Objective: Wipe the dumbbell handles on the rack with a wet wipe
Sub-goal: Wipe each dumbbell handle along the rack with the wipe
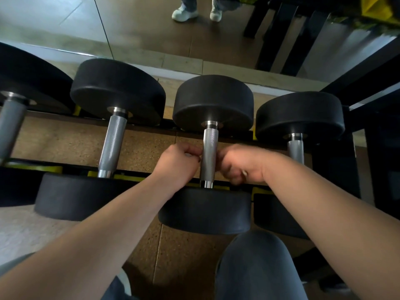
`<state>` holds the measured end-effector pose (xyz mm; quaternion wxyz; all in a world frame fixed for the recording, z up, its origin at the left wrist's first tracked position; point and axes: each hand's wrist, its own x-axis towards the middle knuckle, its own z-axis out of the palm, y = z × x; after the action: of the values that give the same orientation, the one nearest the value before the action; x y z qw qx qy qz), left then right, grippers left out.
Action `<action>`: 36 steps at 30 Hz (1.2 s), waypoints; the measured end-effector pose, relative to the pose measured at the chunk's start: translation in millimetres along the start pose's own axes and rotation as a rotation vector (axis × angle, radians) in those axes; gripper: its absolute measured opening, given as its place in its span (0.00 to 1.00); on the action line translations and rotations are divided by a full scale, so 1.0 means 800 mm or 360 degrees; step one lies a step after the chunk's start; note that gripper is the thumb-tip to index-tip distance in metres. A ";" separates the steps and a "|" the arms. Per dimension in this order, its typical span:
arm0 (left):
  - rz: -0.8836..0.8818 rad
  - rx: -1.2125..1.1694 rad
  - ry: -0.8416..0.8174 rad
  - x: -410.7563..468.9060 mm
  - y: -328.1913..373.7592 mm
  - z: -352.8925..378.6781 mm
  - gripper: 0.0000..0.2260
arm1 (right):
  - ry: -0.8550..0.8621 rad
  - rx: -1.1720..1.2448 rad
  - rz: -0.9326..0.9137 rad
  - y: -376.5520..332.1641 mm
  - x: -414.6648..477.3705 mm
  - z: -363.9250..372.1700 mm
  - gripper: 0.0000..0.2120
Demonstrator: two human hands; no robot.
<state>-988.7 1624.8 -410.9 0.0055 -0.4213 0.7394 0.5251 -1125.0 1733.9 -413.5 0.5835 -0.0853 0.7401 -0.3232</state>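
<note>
Several black dumbbells with knurled steel handles lie side by side on the rack (138, 178). My hands flank the handle (208, 152) of the third dumbbell (213, 102). My left hand (177, 163) is curled, its fingertips against the handle's left side; what it holds is hidden. My right hand (238, 164) is curled into a fist against the right side. A small white bit of the wet wipe (244, 173) shows between its fingers. The rest of the wipe is hidden.
Neighbouring dumbbell handles lie to the left (112, 146) and right (295, 148). A mirror (129, 29) behind the rack shows a person's shoes (185, 13). My knee (257, 263) is below the rack. A black frame post (368, 87) stands at the right.
</note>
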 end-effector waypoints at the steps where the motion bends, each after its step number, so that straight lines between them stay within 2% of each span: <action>1: 0.0002 0.0007 -0.0002 0.000 0.000 0.000 0.11 | -0.0051 -0.0197 0.0070 0.004 -0.006 0.003 0.18; 3: 0.0000 0.0010 -0.0002 0.001 0.000 0.000 0.11 | -0.0034 -0.0279 0.0105 0.006 -0.011 0.002 0.17; 6: -0.0016 0.0018 -0.0016 0.001 0.001 0.000 0.11 | 0.0212 0.0204 -0.0100 -0.003 -0.012 -0.005 0.15; 9: -0.0037 0.0043 -0.0030 0.001 0.003 0.000 0.11 | 0.0339 0.0606 -0.0415 -0.008 -0.010 -0.001 0.19; 11: -0.0032 0.0053 -0.0040 0.001 0.003 0.000 0.10 | 0.0413 0.0376 -0.0458 -0.004 -0.016 0.009 0.20; 14: -0.0018 0.0048 -0.0056 0.001 0.003 -0.001 0.10 | 0.0490 -0.0744 -0.0435 0.007 -0.041 0.018 0.09; 16: -0.0024 0.0050 -0.0075 0.001 0.004 -0.001 0.11 | 0.0514 -0.1039 -0.0541 0.013 -0.050 0.019 0.10; 18: -0.0036 0.0034 -0.0094 0.000 0.005 -0.001 0.10 | 0.0662 -0.0982 -0.0650 0.015 -0.051 0.020 0.11; 22: -0.0053 -0.0015 -0.0109 -0.003 0.006 -0.002 0.10 | 0.0955 -0.0724 -0.0869 0.016 -0.033 0.023 0.05; 25: -0.0055 -0.0001 -0.0086 -0.002 0.007 -0.002 0.09 | 0.1068 -0.0685 -0.1003 0.012 -0.021 0.019 0.03; 27: -0.0053 -0.0006 -0.0074 -0.002 0.006 -0.001 0.09 | 0.1050 -0.0722 -0.1027 0.009 -0.020 0.020 0.03; 28: -0.0049 -0.0023 -0.0074 -0.001 0.005 -0.001 0.10 | 0.0957 -0.0755 -0.0994 0.009 -0.022 0.021 0.02; 32: -0.0004 -0.0054 -0.0057 0.002 0.000 -0.001 0.12 | 0.0291 -0.1057 -0.0697 0.018 -0.042 0.022 0.05; 34: -0.0007 -0.0056 -0.0061 0.002 0.001 -0.001 0.12 | 0.0297 -0.0988 -0.0708 0.018 -0.044 0.023 0.04; 36: -0.0028 -0.0058 -0.0072 0.002 0.002 -0.001 0.11 | 0.0562 -0.0742 -0.0818 0.012 -0.035 0.023 0.04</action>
<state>-990.6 1623.6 -410.1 0.0190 -0.4158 0.7256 0.5479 -1097.4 1748.3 -398.3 0.3120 -0.3413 0.8373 -0.2917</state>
